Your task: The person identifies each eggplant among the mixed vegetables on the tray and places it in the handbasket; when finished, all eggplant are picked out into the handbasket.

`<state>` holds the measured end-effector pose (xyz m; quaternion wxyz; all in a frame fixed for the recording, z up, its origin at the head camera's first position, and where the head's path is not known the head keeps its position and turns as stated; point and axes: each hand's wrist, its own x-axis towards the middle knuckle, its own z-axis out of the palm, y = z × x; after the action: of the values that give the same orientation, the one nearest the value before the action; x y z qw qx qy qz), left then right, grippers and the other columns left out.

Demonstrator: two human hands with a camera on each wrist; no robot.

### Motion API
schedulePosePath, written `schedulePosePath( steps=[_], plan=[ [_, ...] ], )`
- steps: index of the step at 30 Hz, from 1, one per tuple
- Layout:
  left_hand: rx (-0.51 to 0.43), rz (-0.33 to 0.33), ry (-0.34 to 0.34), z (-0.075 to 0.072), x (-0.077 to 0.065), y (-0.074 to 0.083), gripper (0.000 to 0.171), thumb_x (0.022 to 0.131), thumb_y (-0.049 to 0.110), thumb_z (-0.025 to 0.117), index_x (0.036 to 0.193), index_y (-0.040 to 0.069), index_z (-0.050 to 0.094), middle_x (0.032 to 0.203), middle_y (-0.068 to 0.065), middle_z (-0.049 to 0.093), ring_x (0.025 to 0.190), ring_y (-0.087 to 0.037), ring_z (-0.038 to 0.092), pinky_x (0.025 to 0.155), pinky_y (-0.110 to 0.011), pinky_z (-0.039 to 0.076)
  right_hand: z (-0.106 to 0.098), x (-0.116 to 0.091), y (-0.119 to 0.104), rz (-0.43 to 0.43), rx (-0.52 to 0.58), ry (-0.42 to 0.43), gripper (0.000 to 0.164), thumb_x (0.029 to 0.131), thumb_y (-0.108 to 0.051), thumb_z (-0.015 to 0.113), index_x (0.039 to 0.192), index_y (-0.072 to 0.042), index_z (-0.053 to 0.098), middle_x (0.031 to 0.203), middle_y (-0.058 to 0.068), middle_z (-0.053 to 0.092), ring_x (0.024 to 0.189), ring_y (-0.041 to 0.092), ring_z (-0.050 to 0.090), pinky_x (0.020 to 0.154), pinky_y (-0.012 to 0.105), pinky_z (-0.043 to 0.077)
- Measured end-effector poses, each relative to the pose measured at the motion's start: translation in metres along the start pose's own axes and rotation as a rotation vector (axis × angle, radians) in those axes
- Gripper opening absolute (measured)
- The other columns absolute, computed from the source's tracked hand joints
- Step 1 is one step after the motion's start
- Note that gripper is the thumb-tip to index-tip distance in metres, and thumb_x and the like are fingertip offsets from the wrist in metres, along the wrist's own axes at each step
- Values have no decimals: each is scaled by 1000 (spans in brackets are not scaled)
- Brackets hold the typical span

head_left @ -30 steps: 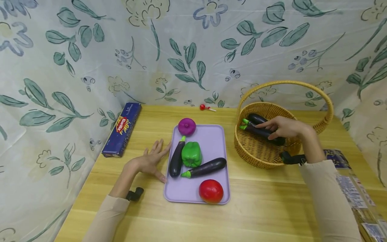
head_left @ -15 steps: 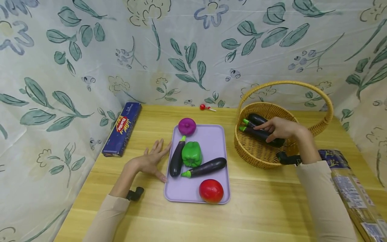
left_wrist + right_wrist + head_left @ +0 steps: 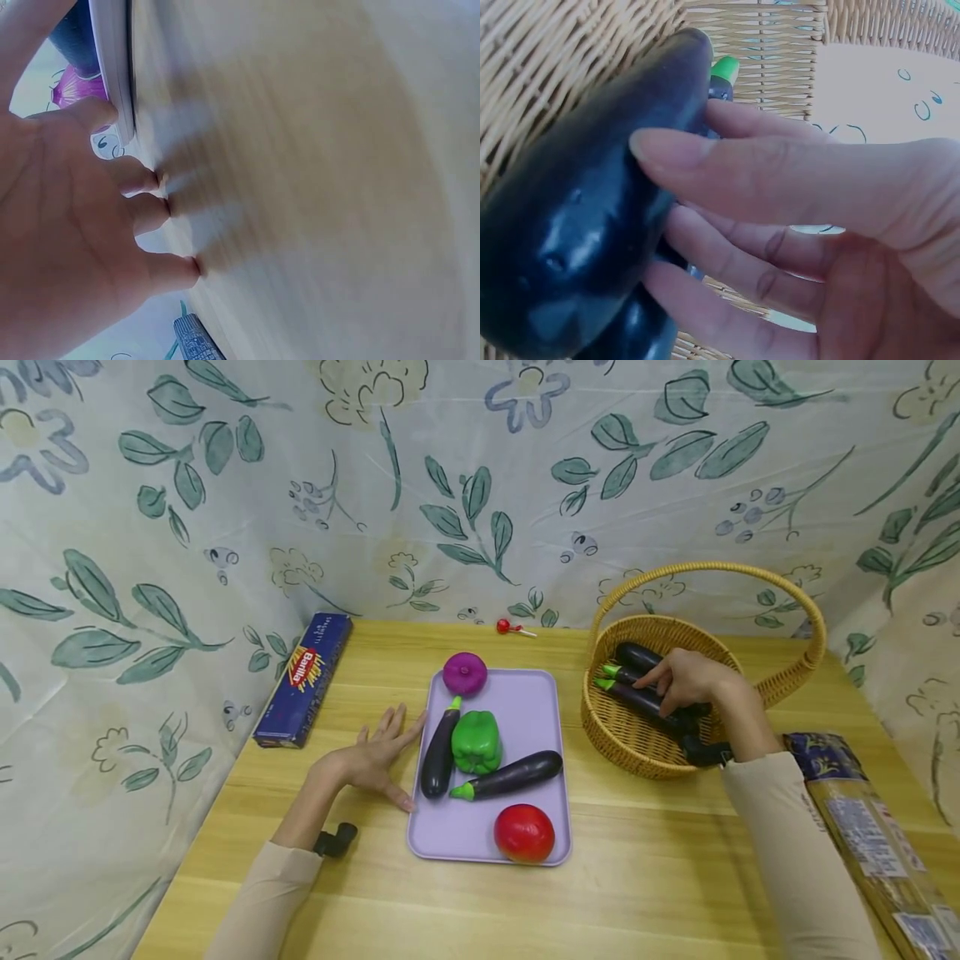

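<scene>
My right hand is inside the wicker basket, thumb on one side of an eggplant and fingers on the other, pinching it. More dark eggplants lie beside it, one at the back, partly hidden by the hand. My left hand rests with spread fingers on the table, thumb and little finger at the left rim of the lilac tray. On the tray are a green bell pepper, a left eggplant, a right eggplant, a red tomato and a purple onion.
A blue spaghetti box lies at the left edge. A red lollipop is at the back by the floral cloth. A long clear-and-blue pasta packet lies at right, partly under the right forearm. The basket's tall handle arches over it.
My right forearm has swung a little left, and the right fingers have curled closer around the front eggplant, which has shifted slightly. The left hand and the tray have stayed put.
</scene>
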<state>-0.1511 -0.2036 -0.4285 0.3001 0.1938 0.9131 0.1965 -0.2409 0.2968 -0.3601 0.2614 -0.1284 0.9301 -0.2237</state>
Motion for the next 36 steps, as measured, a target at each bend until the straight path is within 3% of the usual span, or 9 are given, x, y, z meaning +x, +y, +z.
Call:
schedulePosePath(
  steps=[4, 8, 10, 14, 18, 23, 29, 36],
  plan=[
    [3, -1, -2, 0, 0, 0, 142, 70, 51, 91, 167, 19, -8, 168, -26, -26, 157, -45, -24, 122, -75, -9, -3, -4, -2, -32, -14, 5, 54, 80, 1, 84, 131, 2, 69, 97, 19, 66, 70, 18, 54, 58, 27, 46],
    [7, 2, -2, 0, -1, 0, 142, 71, 52, 91, 167, 18, -9, 168, -26, -26, 157, -45, -24, 122, -75, -9, -6, -19, -10, -134, -45, 36, 56, 89, -14, 81, 140, 1, 62, 118, 25, 70, 98, 32, 69, 77, 40, 60],
    [8, 1, -2, -1, -1, 0, 142, 71, 51, 91, 167, 18, -9, 168, -26, -26, 157, -45, -24, 122, -75, -9, -7, -27, -19, -192, -58, 59, 56, 95, -21, 76, 144, -1, 59, 127, 25, 70, 111, 35, 69, 86, 44, 61],
    [4, -2, -3, -1, -1, 0, 142, 71, 51, 91, 167, 18, -9, 168, -26, -26, 157, -46, -24, 122, -75, -9, 1, -42, -43, -311, -45, 98, 53, 100, -29, 70, 148, -10, 58, 137, 16, 67, 116, 30, 67, 93, 46, 59],
    [-5, -2, -5, 0, -1, 0, 142, 71, 50, 91, 167, 18, -9, 168, -26, -27, 156, -45, -25, 122, -75, -10, 21, -48, -66, -441, -27, 131, 49, 100, -29, 69, 147, -18, 59, 143, 7, 62, 124, 25, 61, 101, 52, 55],
    [-7, 4, -4, 0, 1, -1, 142, 70, 51, 91, 167, 19, -9, 168, -25, -27, 156, -45, -25, 122, -75, -11, 54, -47, -87, -543, -31, 136, 50, 98, -27, 73, 145, -21, 60, 145, 2, 60, 131, 23, 58, 107, 51, 53],
    [-10, -2, -7, 0, 1, -1, 143, 70, 50, 92, 167, 20, -9, 168, -25, -27, 157, -45, -25, 122, -74, -11, 92, -37, -103, -629, 1, 43, 48, 97, -22, 74, 143, -21, 62, 147, 3, 58, 136, 26, 55, 113, 53, 49],
    [-8, -10, -6, 0, 0, -1, 142, 70, 50, 92, 167, 20, -8, 168, -25, -27, 157, -44, -24, 123, -74, -10, 120, -16, -104, -642, 23, -50, 49, 94, -9, 74, 142, -14, 64, 140, 10, 60, 131, 30, 57, 112, 56, 49]
  ],
)
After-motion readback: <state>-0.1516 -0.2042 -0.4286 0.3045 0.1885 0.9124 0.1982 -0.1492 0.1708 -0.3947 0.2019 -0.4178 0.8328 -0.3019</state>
